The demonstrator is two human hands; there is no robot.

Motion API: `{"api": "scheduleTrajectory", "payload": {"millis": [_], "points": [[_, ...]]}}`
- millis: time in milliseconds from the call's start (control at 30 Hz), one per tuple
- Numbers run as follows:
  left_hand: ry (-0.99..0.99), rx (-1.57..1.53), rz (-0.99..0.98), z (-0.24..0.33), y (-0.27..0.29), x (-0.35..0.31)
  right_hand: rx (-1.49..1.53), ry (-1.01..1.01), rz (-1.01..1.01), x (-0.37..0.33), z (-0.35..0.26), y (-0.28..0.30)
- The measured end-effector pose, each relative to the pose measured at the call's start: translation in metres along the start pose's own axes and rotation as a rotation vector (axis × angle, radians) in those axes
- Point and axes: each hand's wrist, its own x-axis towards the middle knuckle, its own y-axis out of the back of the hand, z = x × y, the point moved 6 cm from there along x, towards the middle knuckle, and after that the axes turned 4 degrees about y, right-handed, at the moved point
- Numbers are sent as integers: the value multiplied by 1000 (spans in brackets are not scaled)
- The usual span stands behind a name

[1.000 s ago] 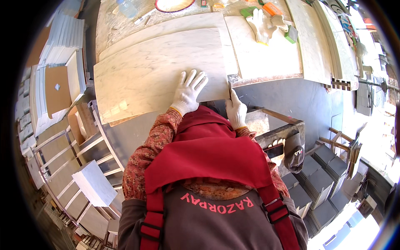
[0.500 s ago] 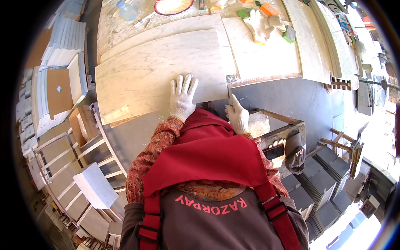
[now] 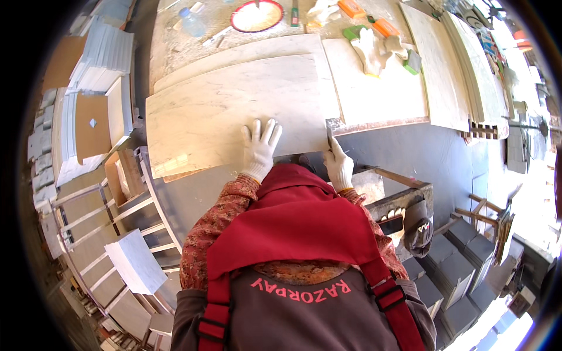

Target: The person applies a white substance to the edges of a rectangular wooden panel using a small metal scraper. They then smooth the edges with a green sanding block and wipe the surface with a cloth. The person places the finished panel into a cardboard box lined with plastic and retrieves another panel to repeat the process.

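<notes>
Since half a second ago, the right hand (image 3: 339,167) has moved forward beside the slab (image 3: 228,111), carrying a thin dark tool (image 3: 329,130) up along its right edge. The left hand (image 3: 258,153) has shifted slightly leftward on the slab's face, and the whole view has swung so that the slab sits lower in it.

The slab lies flat, pale and grey-veined, over a second sheet (image 3: 246,54) that shows beyond its far edge. Its near edge seems to reach out past the table (image 3: 175,55). A bowl (image 3: 257,30) stands beyond the slab, and a spare glove (image 3: 369,52) lies to the right beyond it.

What could go wrong, I judge: with only one palm on it, the slab might skid or pivot on the sheet if the tool pushed hard sideways. A tool tilted at the corner could chip the slab's edge, and fingertips held so close to that edge could scrape along it.

Gloved and palm down, the left hand rests with fingers parted near the slab's near edge, pointing away from the body. The right hand appears to pinch the tool, forefinger forward and the other fingers curled, just beside the slab's near right corner; whether the tool touches the edge I cannot tell. Both elbows are bent.
</notes>
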Motion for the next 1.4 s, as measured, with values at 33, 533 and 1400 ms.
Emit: {"api": "scheduleTrajectory", "payload": {"millis": [33, 533, 1400], "points": [[-14, 64, -37, 1, 1, 0, -74, -2, -25, 2, 1, 3], [-113, -93, 200, -19, 106, -26, 472, -225, -12, -7, -6, 45], [-219, -419, 254, -72, 225, 4, 1390, -296, -111, 28, -151, 17]]}}
